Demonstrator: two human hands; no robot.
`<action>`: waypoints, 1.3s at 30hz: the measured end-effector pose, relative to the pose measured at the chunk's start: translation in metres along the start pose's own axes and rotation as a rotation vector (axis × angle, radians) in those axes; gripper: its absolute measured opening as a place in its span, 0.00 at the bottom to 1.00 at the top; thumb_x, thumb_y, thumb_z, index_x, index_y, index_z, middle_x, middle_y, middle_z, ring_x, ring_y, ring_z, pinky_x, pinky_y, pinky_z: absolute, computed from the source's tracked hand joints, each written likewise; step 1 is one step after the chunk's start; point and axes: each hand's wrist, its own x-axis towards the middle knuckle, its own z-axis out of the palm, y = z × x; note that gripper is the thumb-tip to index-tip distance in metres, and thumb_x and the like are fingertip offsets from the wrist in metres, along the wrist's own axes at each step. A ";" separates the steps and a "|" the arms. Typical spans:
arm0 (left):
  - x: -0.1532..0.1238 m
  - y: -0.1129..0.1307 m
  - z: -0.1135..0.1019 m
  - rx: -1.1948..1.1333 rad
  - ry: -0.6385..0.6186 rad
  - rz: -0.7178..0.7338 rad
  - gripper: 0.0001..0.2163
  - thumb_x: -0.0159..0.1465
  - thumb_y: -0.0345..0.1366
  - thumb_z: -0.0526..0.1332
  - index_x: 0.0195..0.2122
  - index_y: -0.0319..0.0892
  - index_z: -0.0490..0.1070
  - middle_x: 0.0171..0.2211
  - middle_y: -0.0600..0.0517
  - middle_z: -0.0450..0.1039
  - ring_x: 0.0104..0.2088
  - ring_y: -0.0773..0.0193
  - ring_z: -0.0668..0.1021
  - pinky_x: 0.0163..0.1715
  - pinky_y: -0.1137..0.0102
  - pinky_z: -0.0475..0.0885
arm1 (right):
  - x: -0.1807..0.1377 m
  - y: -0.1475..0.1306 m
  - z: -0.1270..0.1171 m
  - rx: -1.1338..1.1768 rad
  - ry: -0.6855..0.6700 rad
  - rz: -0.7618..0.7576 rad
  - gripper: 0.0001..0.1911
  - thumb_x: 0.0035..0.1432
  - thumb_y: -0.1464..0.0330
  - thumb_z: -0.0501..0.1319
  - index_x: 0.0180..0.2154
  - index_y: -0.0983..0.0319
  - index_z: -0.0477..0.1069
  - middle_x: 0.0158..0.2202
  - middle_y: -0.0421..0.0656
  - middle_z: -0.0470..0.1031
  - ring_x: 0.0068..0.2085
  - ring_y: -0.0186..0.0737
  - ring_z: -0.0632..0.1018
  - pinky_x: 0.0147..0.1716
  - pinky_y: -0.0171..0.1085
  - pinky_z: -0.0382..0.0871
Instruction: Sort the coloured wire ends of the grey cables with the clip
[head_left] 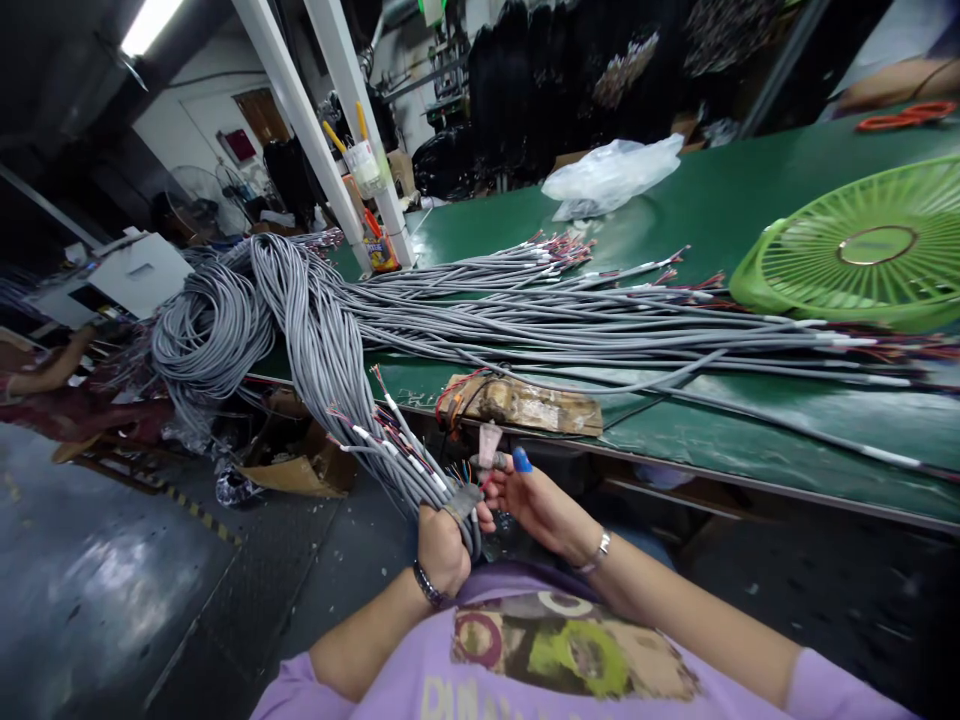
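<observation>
A thick bundle of grey cables (326,350) hangs off the table edge towards my body, its stripped ends showing thin coloured wires and white sleeves. My left hand (444,552) is wrapped round the bundle close to its end, with a grey band (463,502) around the cables there. Beside the coloured wire ends is my right hand (536,505), fingers bent and drawn together. A blue cover (522,460) sits on one of its fingertips and a dark wrap on another. What those fingertips pinch is too small to tell.
More grey cables (570,320) lie along the green table (795,185). A worn wooden block (525,402) with wires sits at the edge. Around are a green fan (862,245), a plastic bag (611,172), orange scissors (906,117), a cardboard box (300,468) and a co-worker's arm (52,365).
</observation>
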 end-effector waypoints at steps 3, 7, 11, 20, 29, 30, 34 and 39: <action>-0.003 -0.005 -0.005 0.030 -0.022 0.029 0.14 0.50 0.43 0.65 0.16 0.37 0.70 0.13 0.51 0.69 0.16 0.67 0.72 0.20 0.72 0.70 | -0.015 0.001 0.003 -0.189 -0.051 -0.047 0.18 0.48 0.55 0.65 0.31 0.63 0.68 0.22 0.38 0.69 0.24 0.31 0.68 0.26 0.34 0.61; -0.005 -0.011 -0.010 0.085 -0.069 0.070 0.14 0.52 0.43 0.64 0.17 0.38 0.72 0.14 0.52 0.70 0.16 0.66 0.73 0.22 0.71 0.71 | -0.022 -0.001 0.011 -0.324 -0.082 -0.062 0.14 0.52 0.58 0.63 0.30 0.61 0.63 0.19 0.37 0.70 0.22 0.33 0.70 0.24 0.34 0.60; -0.007 -0.009 -0.015 0.275 -0.209 0.075 0.11 0.51 0.41 0.66 0.19 0.37 0.74 0.16 0.50 0.72 0.17 0.65 0.74 0.21 0.71 0.71 | -0.021 -0.004 0.014 -0.372 -0.074 -0.025 0.16 0.50 0.57 0.64 0.28 0.61 0.63 0.16 0.36 0.68 0.18 0.33 0.69 0.21 0.34 0.61; -0.005 -0.007 -0.013 0.161 -0.175 0.077 0.14 0.53 0.42 0.64 0.17 0.37 0.73 0.14 0.50 0.71 0.17 0.64 0.74 0.19 0.72 0.70 | -0.024 -0.009 0.017 -0.426 -0.054 -0.037 0.15 0.51 0.58 0.63 0.27 0.62 0.65 0.16 0.37 0.69 0.20 0.34 0.71 0.23 0.34 0.60; -0.001 -0.005 -0.009 0.050 -0.033 -0.008 0.13 0.49 0.41 0.65 0.17 0.36 0.73 0.14 0.49 0.71 0.16 0.65 0.73 0.22 0.69 0.72 | -0.018 -0.003 0.006 -0.415 0.050 -0.055 0.16 0.47 0.57 0.66 0.26 0.62 0.67 0.20 0.38 0.69 0.23 0.33 0.68 0.23 0.35 0.59; -0.001 -0.004 -0.009 0.043 -0.023 -0.013 0.12 0.49 0.41 0.65 0.17 0.36 0.73 0.14 0.49 0.71 0.16 0.65 0.73 0.22 0.69 0.72 | -0.017 -0.003 0.005 -0.420 0.063 -0.056 0.16 0.47 0.57 0.66 0.26 0.62 0.67 0.20 0.39 0.69 0.23 0.33 0.68 0.23 0.35 0.59; 0.000 -0.003 -0.009 0.030 -0.029 -0.037 0.13 0.48 0.41 0.65 0.17 0.35 0.72 0.13 0.49 0.71 0.16 0.65 0.73 0.22 0.68 0.72 | -0.015 -0.004 0.006 -0.364 0.093 -0.046 0.14 0.46 0.60 0.67 0.26 0.63 0.69 0.21 0.38 0.68 0.22 0.30 0.66 0.22 0.33 0.58; -0.002 0.001 -0.008 0.043 -0.185 -0.042 0.12 0.49 0.41 0.65 0.20 0.35 0.74 0.13 0.50 0.70 0.16 0.65 0.73 0.22 0.68 0.72 | -0.014 -0.002 0.016 -0.137 -0.059 0.071 0.15 0.48 0.60 0.66 0.24 0.62 0.64 0.16 0.35 0.63 0.18 0.32 0.68 0.21 0.35 0.61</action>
